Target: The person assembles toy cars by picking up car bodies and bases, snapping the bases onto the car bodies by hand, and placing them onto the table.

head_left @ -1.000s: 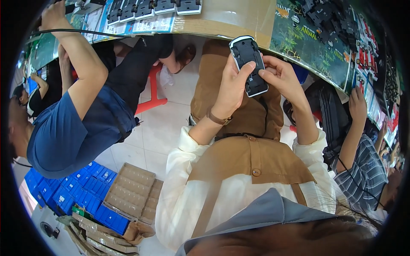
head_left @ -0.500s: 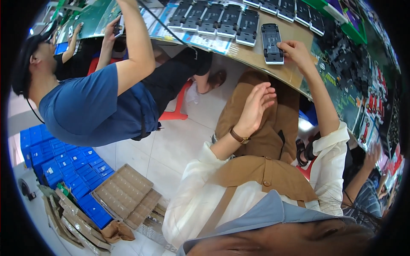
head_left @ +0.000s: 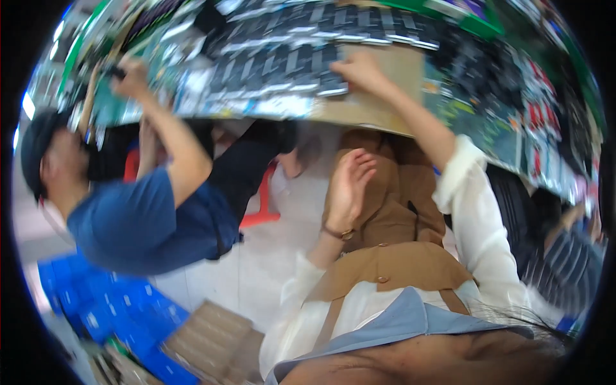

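Toy cars [head_left: 263, 69] in rows on worktop [head_left: 385, 115], parts pile [head_left: 481, 72] R; R hand [head_left: 360, 69] at near row's R end; boxes [head_left: 115, 308] rear L.

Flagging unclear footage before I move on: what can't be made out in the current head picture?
Right hand's grip: head view; motion blur leaves unclear whether it holds or only touches the end toy car.
Black parts pile: head view; blur merges the single pieces.
Dark object at the co-worker's hand: head view; too small and blurred to identify.
Wearer's feet: head view; hidden below the table.
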`<state>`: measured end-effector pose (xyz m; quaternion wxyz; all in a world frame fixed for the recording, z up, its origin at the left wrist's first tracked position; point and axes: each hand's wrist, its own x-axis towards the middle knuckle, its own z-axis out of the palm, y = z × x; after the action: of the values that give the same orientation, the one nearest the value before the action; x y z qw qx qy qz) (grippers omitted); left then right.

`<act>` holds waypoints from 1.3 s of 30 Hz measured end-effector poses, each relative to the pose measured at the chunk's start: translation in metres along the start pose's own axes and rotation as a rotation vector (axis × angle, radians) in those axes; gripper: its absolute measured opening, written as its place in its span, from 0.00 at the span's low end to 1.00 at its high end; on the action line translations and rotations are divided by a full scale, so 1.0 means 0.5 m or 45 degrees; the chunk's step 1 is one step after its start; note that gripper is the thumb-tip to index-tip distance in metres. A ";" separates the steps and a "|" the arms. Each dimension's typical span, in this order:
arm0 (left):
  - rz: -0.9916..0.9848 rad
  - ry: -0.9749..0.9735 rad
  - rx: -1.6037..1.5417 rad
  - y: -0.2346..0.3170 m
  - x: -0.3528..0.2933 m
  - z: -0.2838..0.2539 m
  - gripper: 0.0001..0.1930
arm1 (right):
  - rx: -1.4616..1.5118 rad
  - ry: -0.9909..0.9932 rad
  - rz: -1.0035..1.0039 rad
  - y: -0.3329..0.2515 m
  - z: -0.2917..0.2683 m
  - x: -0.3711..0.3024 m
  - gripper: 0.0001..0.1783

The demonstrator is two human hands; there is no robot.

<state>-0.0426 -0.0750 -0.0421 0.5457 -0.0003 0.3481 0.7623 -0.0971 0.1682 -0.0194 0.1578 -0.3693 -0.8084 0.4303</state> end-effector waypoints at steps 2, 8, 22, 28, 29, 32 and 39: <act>0.028 0.034 0.029 0.009 -0.009 -0.012 0.16 | 0.074 -0.070 -0.009 -0.036 0.000 -0.022 0.25; -0.086 -0.036 0.093 0.000 0.017 -0.019 0.16 | -0.465 0.314 -0.303 -0.036 -0.053 -0.099 0.24; -0.281 -0.204 0.202 -0.090 0.054 0.088 0.14 | -0.936 1.502 0.359 0.490 -0.536 -0.685 0.53; -0.411 -0.478 0.227 -0.157 0.064 0.170 0.16 | -0.275 1.488 0.511 0.494 -0.511 -0.710 0.38; -0.437 -0.485 0.206 -0.171 0.063 0.180 0.17 | -0.219 1.436 0.512 0.465 -0.492 -0.712 0.37; -0.523 -0.530 0.200 -0.204 0.061 0.200 0.20 | -0.132 1.262 0.424 0.332 -0.416 -0.695 0.35; -0.476 -0.484 -0.132 -0.206 0.074 0.240 0.31 | -0.156 0.812 -0.093 0.162 -0.272 -0.605 0.39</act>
<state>0.0739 0.0363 -0.0197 0.7318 0.0506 0.1937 0.6515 0.2230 0.0543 0.0127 0.3959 -0.4651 -0.7554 0.2373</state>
